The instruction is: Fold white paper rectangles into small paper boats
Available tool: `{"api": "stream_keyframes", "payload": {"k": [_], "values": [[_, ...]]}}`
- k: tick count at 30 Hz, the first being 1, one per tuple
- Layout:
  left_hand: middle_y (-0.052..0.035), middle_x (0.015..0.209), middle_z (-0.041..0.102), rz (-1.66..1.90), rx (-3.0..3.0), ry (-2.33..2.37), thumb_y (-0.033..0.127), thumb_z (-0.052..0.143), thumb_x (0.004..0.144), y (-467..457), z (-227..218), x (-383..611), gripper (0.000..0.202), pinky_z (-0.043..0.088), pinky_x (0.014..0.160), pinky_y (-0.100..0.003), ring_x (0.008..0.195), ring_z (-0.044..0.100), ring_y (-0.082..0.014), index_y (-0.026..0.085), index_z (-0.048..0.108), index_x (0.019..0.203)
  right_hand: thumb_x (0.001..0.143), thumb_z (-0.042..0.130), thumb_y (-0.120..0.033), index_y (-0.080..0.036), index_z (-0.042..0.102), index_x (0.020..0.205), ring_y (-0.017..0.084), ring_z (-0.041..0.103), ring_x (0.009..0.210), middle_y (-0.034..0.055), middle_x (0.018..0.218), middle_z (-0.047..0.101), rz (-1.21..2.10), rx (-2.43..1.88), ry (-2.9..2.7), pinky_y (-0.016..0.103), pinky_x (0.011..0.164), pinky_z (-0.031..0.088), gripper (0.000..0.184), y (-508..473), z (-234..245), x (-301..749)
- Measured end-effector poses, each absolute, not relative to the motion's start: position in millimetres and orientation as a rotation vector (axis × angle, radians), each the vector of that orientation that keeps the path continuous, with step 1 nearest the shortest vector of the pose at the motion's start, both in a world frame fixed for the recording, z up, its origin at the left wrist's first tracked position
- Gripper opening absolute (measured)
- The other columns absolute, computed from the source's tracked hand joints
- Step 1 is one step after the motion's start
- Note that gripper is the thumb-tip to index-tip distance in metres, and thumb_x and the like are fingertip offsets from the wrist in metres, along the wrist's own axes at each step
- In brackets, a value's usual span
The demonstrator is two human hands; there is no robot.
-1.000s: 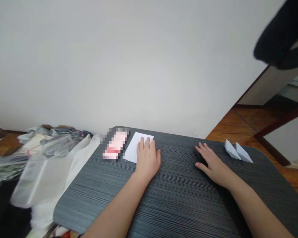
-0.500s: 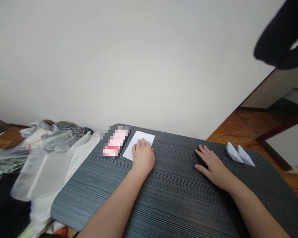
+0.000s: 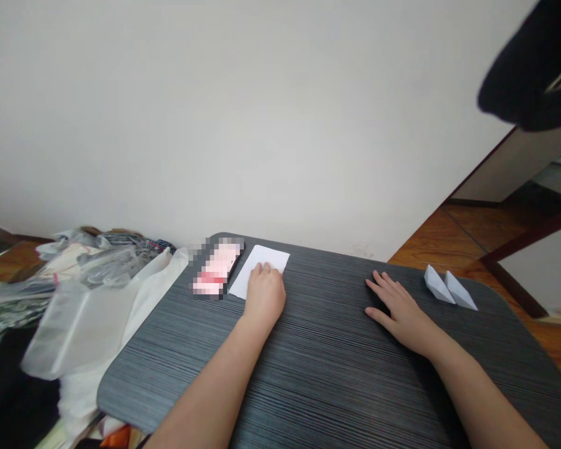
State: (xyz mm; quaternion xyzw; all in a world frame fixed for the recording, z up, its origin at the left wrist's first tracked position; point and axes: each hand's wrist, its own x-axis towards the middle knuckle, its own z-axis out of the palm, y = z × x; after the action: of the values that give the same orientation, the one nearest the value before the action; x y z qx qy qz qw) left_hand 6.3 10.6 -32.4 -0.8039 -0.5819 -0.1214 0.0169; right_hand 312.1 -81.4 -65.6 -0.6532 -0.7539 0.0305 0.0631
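Several white sheets or a single sheet of paper [image 3: 260,254], I cannot tell which, lie flat on the dark table. My left hand [image 3: 265,293] rests over the near right part of the paper, its fingers curled down onto it; the fingertips are partly hidden. Palm down on the bare tabletop, my right hand [image 3: 395,305] is open with fingers spread. Beyond it to the right stand two folded white paper boats, a left one [image 3: 438,285] and a right one [image 3: 461,291], side by side.
A phone-like slab with a blurred pink screen [image 3: 217,268] lies left of the paper. The dark wood-grain table [image 3: 308,374] meets a pale wall [image 3: 280,125]. Left of it are plastic bags and a translucent plastic bin [image 3: 81,324]. A black blurred object [image 3: 518,81] hangs at upper right.
My left hand has drawn slightly toward me, and its fingers are more curled on the paper. My right hand and the paper boats look unmoved on the table.
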Motion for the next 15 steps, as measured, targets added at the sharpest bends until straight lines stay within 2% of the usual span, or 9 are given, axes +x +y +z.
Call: {"api": "stream_keyframes", "payload": {"k": [7, 11, 15], "values": [[-0.0132, 0.082, 0.062, -0.348, -2.454, -1.861, 0.014, 0.034, 0.087, 13.0, -26.3, 5.0, 0.027, 0.041, 0.08, -0.034, 0.089, 0.058, -0.0249, 0.01, 0.061, 0.084, 0.086, 0.039, -0.055, -0.018, 0.033, 0.14, 0.029, 0.012, 0.137, 0.0092, 0.15, 0.02, 0.099, -1.973, -2.271, 0.049, 0.11, 0.019, 0.066, -82.1, -65.5, 314.0], [-0.0132, 0.08, 0.062, -0.294, -2.412, -1.948, 0.014, 0.034, 0.087, 16.1, -23.0, 2.5, 0.026, 0.043, 0.07, -0.032, 0.081, 0.061, -0.0246, 0.009, 0.059, 0.085, 0.086, 0.039, -0.055, -0.017, 0.034, 0.14, 0.029, 0.013, 0.137, 0.0097, 0.149, 0.02, 0.104, -1.972, -2.262, 0.049, 0.11, 0.019, 0.066, -83.7, -63.4, 313.6], [-0.0121, 0.081, 0.063, -0.294, -2.423, -1.946, 0.018, 0.033, 0.09, 18.7, -22.5, -1.5, 0.027, 0.042, 0.069, -0.031, 0.079, 0.061, -0.0241, 0.011, 0.059, 0.086, 0.087, 0.039, -0.055, -0.018, 0.033, 0.14, 0.028, 0.013, 0.137, 0.0095, 0.15, 0.02, 0.095, -1.974, -2.265, 0.049, 0.11, 0.02, 0.065, -84.8, -63.4, 314.4]]}}
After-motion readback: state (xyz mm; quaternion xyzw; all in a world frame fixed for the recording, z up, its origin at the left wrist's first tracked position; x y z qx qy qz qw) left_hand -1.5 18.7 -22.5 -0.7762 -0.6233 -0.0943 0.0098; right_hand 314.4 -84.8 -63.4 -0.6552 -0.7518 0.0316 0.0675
